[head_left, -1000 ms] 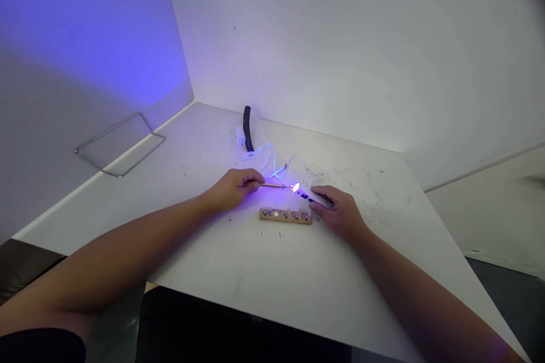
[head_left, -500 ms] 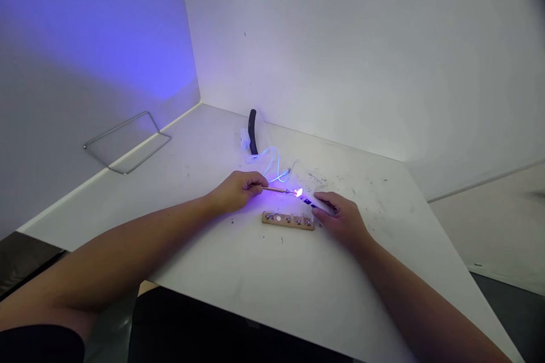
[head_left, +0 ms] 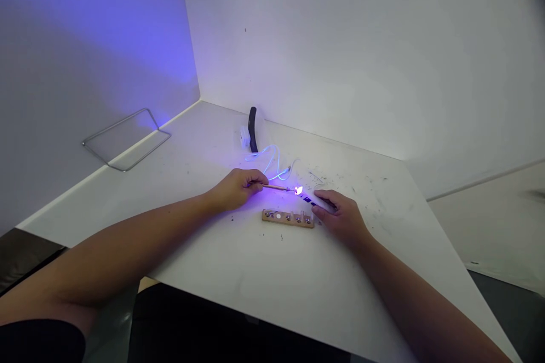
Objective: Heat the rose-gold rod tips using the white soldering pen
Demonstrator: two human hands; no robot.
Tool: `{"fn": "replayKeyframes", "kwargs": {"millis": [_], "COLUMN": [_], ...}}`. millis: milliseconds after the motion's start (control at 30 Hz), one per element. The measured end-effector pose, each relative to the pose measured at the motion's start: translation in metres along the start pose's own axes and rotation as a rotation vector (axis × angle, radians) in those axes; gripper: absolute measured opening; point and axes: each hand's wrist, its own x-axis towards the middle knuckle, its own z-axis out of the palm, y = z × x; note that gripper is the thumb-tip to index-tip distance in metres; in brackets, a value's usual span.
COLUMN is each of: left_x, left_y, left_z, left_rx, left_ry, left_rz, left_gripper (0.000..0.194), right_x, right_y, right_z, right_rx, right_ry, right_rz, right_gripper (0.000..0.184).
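From my head camera, little has changed over the last second: my hands keep their places, and the flame stays just off the tip of the white device while the view shifts slightly.

My left hand [head_left: 232, 190] is pinched together on a thin wooden stick [head_left: 276, 187], and a small bright flame [head_left: 298, 190] burns at its far end. My right hand [head_left: 343, 216] is curled and clamped on a slim white pen-shaped device [head_left: 323, 202] with dark marks along it, which gives off violet light. The flame sits just beside that device's near end, though I cannot tell whether they touch.

All this lies near the middle of the white worktop [head_left: 238, 283]. Just in front of my hands lies a pale wooden strip set with round metal studs [head_left: 288, 218]. Towards the back edge stand a black foam tube [head_left: 253, 130] and a small white plug [head_left: 244, 137], with a thin clear cable [head_left: 272, 161] looping out from them. By the left edge, a bent steel wire frame [head_left: 125, 139] leans against the wall.
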Motion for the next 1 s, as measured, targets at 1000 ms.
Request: {"fn": "replayKeyframes", "kwargs": {"millis": [1000], "left_x": [-0.0017], "left_y": [0.0040], "left_z": [0.0009], "left_rx": [-0.020], "left_ry": [0.063], "left_rz": [-0.002], "left_gripper": [0.021], "right_x": [-0.0004], "right_y": [0.0016], "right_z": [0.0007], "right_rx": [-0.002], "right_ry": [-0.004], "right_rz": [-0.014], "right_gripper": [0.029]}}
